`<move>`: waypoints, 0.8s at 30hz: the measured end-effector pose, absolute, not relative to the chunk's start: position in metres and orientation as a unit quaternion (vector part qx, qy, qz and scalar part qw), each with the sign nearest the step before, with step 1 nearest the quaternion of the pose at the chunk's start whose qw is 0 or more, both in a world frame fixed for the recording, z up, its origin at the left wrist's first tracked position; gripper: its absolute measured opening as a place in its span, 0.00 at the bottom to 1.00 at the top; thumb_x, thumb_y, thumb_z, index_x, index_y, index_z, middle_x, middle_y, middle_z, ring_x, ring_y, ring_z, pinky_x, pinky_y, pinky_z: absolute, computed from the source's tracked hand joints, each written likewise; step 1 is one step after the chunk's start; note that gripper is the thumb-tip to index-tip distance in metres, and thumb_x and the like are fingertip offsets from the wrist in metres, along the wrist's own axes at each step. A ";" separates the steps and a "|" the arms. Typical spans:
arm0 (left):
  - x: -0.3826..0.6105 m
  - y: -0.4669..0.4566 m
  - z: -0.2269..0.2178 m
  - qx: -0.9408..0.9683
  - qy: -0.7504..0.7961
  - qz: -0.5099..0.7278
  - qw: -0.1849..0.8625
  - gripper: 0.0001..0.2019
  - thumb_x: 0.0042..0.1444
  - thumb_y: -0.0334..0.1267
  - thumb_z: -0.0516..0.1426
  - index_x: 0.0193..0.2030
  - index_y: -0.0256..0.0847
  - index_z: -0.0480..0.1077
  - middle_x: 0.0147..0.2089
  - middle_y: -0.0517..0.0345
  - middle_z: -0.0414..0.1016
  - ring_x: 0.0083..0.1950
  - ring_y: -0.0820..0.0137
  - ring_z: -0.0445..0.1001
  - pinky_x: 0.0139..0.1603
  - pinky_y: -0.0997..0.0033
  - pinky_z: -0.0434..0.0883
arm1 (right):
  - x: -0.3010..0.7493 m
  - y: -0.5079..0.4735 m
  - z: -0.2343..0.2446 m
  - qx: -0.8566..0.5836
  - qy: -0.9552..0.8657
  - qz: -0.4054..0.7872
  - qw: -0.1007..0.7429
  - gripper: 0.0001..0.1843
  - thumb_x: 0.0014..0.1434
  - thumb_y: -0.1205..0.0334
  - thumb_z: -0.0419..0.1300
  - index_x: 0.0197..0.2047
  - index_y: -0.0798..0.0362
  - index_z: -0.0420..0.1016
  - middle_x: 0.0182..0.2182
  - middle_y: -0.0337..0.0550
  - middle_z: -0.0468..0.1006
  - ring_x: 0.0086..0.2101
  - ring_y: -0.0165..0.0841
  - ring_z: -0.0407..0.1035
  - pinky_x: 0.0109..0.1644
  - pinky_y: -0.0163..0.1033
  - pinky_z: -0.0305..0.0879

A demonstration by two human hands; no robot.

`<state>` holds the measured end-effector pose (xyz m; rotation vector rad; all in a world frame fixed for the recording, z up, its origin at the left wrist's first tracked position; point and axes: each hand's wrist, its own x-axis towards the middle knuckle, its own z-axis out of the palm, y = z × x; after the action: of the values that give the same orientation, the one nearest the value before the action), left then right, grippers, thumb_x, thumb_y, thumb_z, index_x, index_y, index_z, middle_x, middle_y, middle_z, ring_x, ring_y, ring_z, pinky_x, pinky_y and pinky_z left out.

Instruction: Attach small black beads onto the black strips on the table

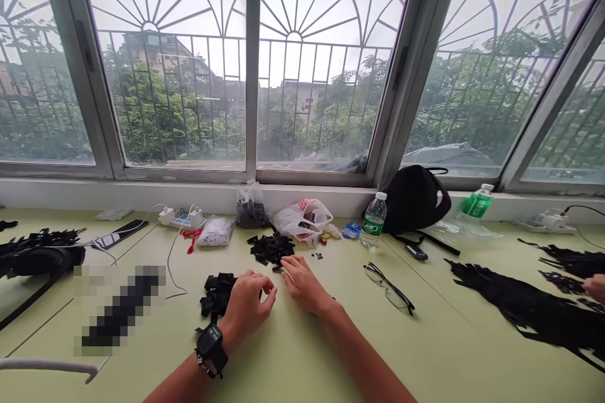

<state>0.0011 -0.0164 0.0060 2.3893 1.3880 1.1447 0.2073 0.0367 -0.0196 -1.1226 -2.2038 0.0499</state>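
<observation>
My left hand (249, 303), with a black watch (209, 341) on its wrist, rests beside a small heap of black fabric pieces (215, 297). Its fingers are curled into a pinch, and whatever they hold is too hidden to make out. My right hand (304, 284) lies with its fingers stretched forward at the near edge of a second, farther heap of black pieces (269, 248). The fingertips seem to touch that heap. A few tiny dark bits (317, 256) lie just right of it.
Eyeglasses (390, 288) and a water bottle (373, 221) stand to the right, with a black bag (410, 198) behind. Plastic bags (302, 220) and a power strip (182, 220) line the sill. At far right, another person's hand (596, 288) is near long black strips (529, 302).
</observation>
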 end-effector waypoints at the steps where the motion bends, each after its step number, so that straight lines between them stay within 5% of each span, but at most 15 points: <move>1: 0.001 -0.017 0.006 0.796 0.462 0.384 0.076 0.10 0.62 0.38 0.58 0.29 0.45 0.74 0.32 0.57 0.79 0.39 0.62 0.74 0.46 0.62 0.68 | 0.207 0.036 -0.017 -0.427 -0.834 0.028 0.348 0.19 0.68 0.65 0.54 0.59 0.53 0.76 0.55 0.53 0.77 0.59 0.46 0.64 0.65 0.54 0.62; 8: 0.001 -0.016 0.010 0.769 0.466 0.430 0.079 0.08 0.64 0.39 0.57 0.46 0.46 0.75 0.40 0.56 0.78 0.45 0.60 0.75 0.47 0.62 0.69 | 0.204 0.034 0.002 -0.429 -0.732 0.206 0.488 0.14 0.66 0.52 0.59 0.41 0.52 0.81 0.39 0.47 0.82 0.40 0.40 0.76 0.47 0.45 0.74; 19: 0.002 -0.010 0.002 0.743 0.445 0.469 0.173 0.19 0.69 0.43 0.53 0.65 0.47 0.68 0.50 0.52 0.79 0.47 0.62 0.77 0.48 0.61 0.73 | 0.189 0.015 0.008 -0.317 -0.620 0.501 0.514 0.21 0.52 0.49 0.74 0.44 0.52 0.78 0.33 0.40 0.80 0.34 0.34 0.74 0.43 0.42 0.73; 24: 0.002 -0.009 0.004 0.736 0.422 0.499 0.177 0.13 0.68 0.38 0.54 0.54 0.48 0.77 0.48 0.55 0.82 0.45 0.64 0.78 0.42 0.66 0.72 | 0.190 0.010 0.013 -0.293 -0.612 0.552 0.485 0.21 0.50 0.53 0.77 0.43 0.51 0.78 0.37 0.41 0.80 0.37 0.35 0.74 0.46 0.41 0.71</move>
<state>0.0024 -0.0087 0.0036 2.0840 1.1934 1.4127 0.1897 0.0104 0.0133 -0.7121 -1.4902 1.3431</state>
